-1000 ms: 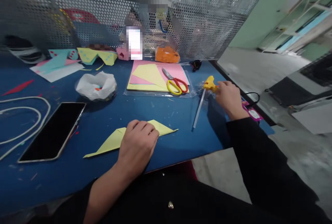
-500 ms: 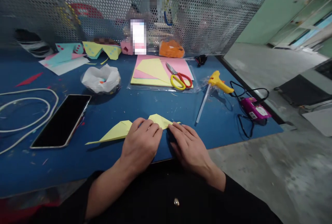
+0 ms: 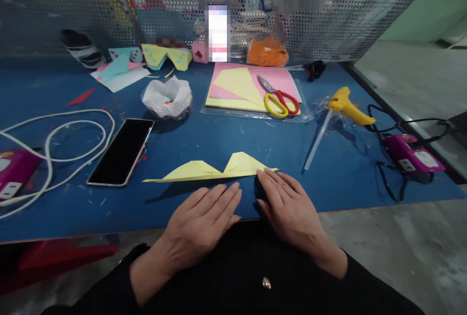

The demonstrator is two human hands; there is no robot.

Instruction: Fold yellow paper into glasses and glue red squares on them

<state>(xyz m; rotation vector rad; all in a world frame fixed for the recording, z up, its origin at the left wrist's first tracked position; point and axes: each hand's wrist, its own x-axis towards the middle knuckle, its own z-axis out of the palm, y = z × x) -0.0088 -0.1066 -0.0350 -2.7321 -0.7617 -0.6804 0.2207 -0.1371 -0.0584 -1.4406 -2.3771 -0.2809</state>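
Observation:
A folded yellow paper (image 3: 241, 163) with two peaked flaps and a long, narrow lower edge lies across the front of the blue table, a shadow under its left part. My right hand (image 3: 288, 203) has its fingertips on the paper's right end, fingers close together and curved, the thumb lower down and partly in shade. Just below the paper, at the table's front edge, my left hand (image 3: 204, 215) is stretched out with nothing in it and apart from the paper.
Scissors (image 3: 277, 98) lie on coloured paper sheets (image 3: 233, 106) in a clear sleeve. A yellow glue gun (image 3: 350, 106) is at right, a purple power strip (image 3: 412, 152) beyond it. To the left are a phone (image 3: 122, 152), a white cable (image 3: 78, 115) and a lined bowl (image 3: 168, 96).
My left hand has come off the yellow paper and drawn back toward me, its fingers straightening. My right hand stays at the paper's right end. The view has shifted left.

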